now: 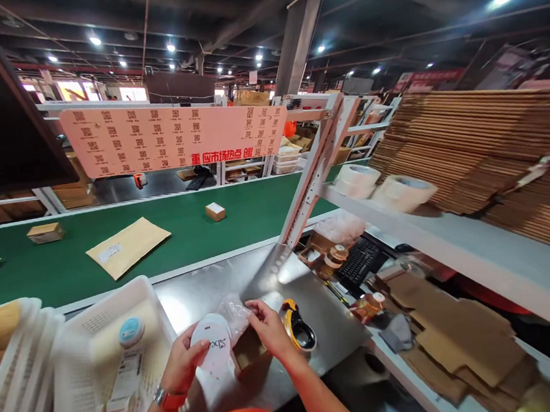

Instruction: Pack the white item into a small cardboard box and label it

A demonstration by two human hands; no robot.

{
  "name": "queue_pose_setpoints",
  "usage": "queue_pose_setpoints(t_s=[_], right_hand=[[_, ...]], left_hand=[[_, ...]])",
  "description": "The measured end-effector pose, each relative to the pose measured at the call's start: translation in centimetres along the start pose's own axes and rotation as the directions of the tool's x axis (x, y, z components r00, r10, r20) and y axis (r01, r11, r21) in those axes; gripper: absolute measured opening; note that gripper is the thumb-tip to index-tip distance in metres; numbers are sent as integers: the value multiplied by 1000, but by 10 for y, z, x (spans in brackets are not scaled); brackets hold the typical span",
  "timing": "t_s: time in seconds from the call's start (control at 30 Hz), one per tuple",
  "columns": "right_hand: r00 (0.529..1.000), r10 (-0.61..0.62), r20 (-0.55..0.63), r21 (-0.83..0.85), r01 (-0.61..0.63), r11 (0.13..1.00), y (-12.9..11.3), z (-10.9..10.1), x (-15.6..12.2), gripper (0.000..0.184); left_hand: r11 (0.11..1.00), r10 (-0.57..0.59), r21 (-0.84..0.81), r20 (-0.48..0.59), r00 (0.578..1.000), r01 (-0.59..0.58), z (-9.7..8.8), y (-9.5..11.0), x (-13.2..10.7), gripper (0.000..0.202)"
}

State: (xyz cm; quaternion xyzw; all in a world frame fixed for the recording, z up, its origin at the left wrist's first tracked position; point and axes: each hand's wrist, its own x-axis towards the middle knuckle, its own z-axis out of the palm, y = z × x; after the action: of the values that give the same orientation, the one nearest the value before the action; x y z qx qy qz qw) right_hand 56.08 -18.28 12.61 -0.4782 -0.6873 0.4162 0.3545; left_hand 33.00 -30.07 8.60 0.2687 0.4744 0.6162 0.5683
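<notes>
Head view: lamp-lit hall, a green belt crossing at 12 o'clock.
Stacked cardboard rises at 2 o'clock, a shiny metal table spreads below, and a white basket sits at the left hand's 9 o'clock; that hand grips a round white item over the table; the right hand touches clear wrap at the item's 1 o'clock, its grip impossible to tell.

Left hand: I watch it close in a grip, thumb uppermost.
Right hand: I see it turned inward, fingers bent.
Forearms: mine, remotely, extended forward, converging.
</notes>
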Motion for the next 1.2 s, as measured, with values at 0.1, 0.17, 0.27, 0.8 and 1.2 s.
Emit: queue_pose_setpoints(t_s=[0.1, 0.17, 0.27, 0.8, 1.2], right_hand=[[997, -45, -56, -66, 41, 997, -9, 3, -14, 46], [994, -75, 74, -17, 76, 997, -15, 5, -25, 51], [959, -32, 283, 131, -6, 991, -19, 10, -37, 74], [961, 171, 220, 615, -272, 740, 35, -30, -49, 76], [975, 189, 119, 491, -223, 842, 30, -37, -50, 78]], left_hand=[[991, 66, 123, -59, 996, -59, 9, 5, -4, 73], [969, 116, 229, -67, 991, -98, 19, 8, -8, 74], [935, 159, 328, -46, 986, -135, 39, 8, -15, 74], [845, 55, 534, -97, 994, 6, 50, 1, 7, 72], [650, 204, 742, 38, 978, -165, 60, -3, 32, 27]])
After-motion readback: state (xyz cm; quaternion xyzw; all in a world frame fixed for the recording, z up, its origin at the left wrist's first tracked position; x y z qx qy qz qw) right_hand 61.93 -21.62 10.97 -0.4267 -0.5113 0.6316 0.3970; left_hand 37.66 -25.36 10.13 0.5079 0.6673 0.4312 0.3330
